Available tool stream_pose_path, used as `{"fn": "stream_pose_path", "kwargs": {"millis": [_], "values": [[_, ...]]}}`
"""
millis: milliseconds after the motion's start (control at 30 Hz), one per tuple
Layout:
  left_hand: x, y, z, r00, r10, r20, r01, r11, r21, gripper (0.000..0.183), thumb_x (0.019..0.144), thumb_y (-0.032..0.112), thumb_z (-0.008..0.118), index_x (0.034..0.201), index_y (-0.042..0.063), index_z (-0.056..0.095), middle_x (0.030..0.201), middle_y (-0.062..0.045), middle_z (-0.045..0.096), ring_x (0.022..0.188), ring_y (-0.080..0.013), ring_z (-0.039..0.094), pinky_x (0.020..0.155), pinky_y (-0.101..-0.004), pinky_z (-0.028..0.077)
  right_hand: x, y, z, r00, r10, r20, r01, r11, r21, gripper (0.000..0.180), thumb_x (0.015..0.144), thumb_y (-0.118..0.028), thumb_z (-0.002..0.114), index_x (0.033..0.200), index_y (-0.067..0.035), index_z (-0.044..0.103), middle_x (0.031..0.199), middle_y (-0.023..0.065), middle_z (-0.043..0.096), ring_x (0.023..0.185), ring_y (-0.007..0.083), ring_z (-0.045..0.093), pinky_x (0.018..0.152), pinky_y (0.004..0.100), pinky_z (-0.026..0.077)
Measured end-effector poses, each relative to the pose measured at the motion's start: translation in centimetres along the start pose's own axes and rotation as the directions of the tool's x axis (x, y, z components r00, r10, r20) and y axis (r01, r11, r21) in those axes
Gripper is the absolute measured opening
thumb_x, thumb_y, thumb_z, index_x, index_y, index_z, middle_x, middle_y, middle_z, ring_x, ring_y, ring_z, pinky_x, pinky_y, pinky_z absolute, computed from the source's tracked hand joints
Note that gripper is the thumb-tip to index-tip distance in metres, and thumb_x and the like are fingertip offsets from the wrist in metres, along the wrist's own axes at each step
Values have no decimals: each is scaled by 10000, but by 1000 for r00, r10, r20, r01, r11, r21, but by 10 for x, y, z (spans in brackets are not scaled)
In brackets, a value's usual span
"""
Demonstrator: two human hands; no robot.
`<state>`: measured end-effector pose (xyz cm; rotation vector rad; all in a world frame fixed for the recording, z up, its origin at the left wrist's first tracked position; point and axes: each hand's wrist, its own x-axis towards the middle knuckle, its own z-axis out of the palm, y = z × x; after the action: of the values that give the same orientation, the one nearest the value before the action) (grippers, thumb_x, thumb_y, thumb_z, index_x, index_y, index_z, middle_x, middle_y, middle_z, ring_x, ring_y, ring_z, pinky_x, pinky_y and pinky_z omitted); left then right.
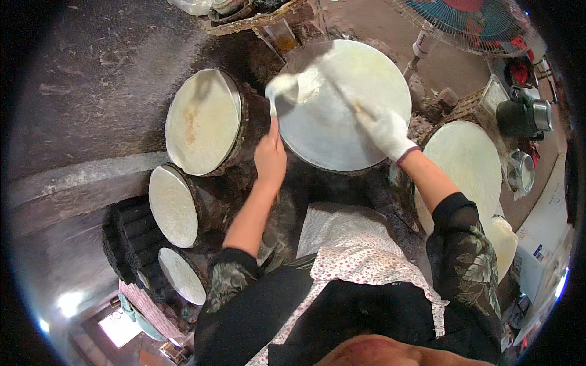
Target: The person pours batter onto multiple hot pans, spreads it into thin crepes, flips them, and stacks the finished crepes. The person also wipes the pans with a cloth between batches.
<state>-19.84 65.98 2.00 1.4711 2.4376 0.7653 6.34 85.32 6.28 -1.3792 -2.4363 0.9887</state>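
A large round griddle [320,137] lies before me, with pale wet batter [373,68] across its far and right part and grey metal bare at the front. My bare left hand [270,158] grips the handle of a ladle [280,87], blurred by motion over the griddle's left rim. A thick patch of batter [309,84] shows beside the ladle's bowl. On my right hand [388,132] is a white knitted glove with a dark cuff. It holds a wooden-handled spreader [339,89], whose dark blade is blurred over the griddle; whether the blade touches the batter I cannot tell.
Left stand round griddles bearing pale sheets: a large one [203,123], a smaller one [173,206] and a third [182,276]. Another coated griddle [462,169] lies under my right forearm. A caged fan [462,23] stands far right, above a dark green pot [522,114].
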Motion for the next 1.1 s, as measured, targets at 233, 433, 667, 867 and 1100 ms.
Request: {"fn": "stream_pose_path", "kwargs": {"millis": [233,433,667,867,1100], "values": [[-106,29,-58,988,-78,-133,68,994,-84,590,1008,-21,614,1578,93,511,751,-126,521,638,-254,531,615,-376,483,7,15,8,975,-73,212,100,988,-117,383,1030,-475,584,1354,-309,702,1003,178,765,877,406,743,768,477,591],[-113,42,-70,904,-362,-227,214,844,-492,518,1067,-5,524,1582,43,495,790,-10,549,658,-98,484,572,-273,430,15,-13,21,943,-227,244,271,948,-166,409,1037,-490,567,1401,-334,668,1016,157,772,878,388,748,779,470,592],[-106,41,-64,877,-471,-94,336,742,-580,510,1082,30,524,1589,83,497,739,22,526,594,-40,427,526,-233,383,33,-25,-3,975,-177,136,182,983,-31,421,1025,-500,584,1357,-272,705,1021,195,763,956,395,736,828,454,588],[-58,33,-49,831,-552,67,453,603,-657,502,1093,75,514,1592,130,505,750,38,516,597,-40,417,531,-239,391,-17,-5,-10,882,-300,363,392,895,-211,418,1016,-485,612,1395,-319,677,900,145,760,773,374,742,717,456,593],[-82,35,-27,792,-585,175,560,581,-591,508,1082,63,512,1588,104,500,746,38,525,614,-53,433,572,-240,410,-14,17,-2,970,-228,81,238,960,-150,405,1016,-424,642,1402,-308,675,824,139,750,745,363,744,688,448,585]]}}
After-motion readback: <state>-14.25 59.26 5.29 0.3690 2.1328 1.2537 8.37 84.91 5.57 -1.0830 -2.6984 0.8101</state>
